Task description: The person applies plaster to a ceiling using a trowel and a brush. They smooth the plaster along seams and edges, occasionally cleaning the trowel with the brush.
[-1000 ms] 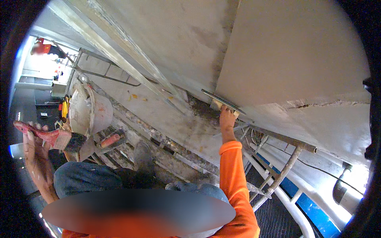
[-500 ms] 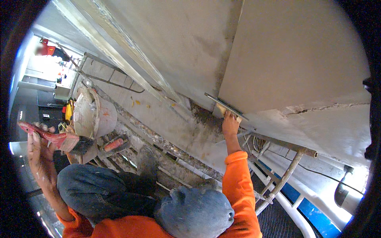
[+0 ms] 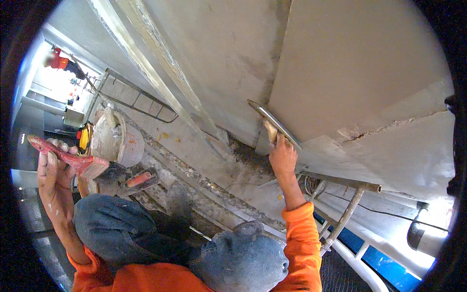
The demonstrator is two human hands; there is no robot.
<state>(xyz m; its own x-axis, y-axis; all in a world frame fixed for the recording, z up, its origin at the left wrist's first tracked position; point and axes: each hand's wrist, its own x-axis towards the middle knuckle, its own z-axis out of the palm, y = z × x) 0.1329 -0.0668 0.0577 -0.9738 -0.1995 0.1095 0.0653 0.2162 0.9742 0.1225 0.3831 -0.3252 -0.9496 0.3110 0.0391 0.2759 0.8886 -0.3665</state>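
Note:
In my right hand (image 3: 283,156), closed around its wooden handle, is a plastering trowel (image 3: 278,125). Its long metal blade lies slantwise at the grey plastered wall (image 3: 340,82), close to a vertical edge in the surface. Whether the whole blade touches the wall I cannot tell. Away to the left, my left hand (image 3: 52,173) is wrapped around the red handle of a wide brush (image 3: 68,155), raised beside my knee. The brush's bristles point right, with dark tips. A ragged crack (image 3: 369,132) runs across the wall right of the trowel.
A plaster-smeared bucket (image 3: 132,148) stands near the brush. Another trowel with a red handle (image 3: 139,179) lies on the dirty boards below it. Metal scaffold tubes (image 3: 348,209) cross at the right, and a metal frame (image 3: 141,100) stands at the left. Another person (image 3: 59,62) is far off.
The trowel has tilted more steeply, its upper end rising along the wall with my right hand. My left hand still grips the brush, which has shifted slightly right. The whole view has shifted a little.

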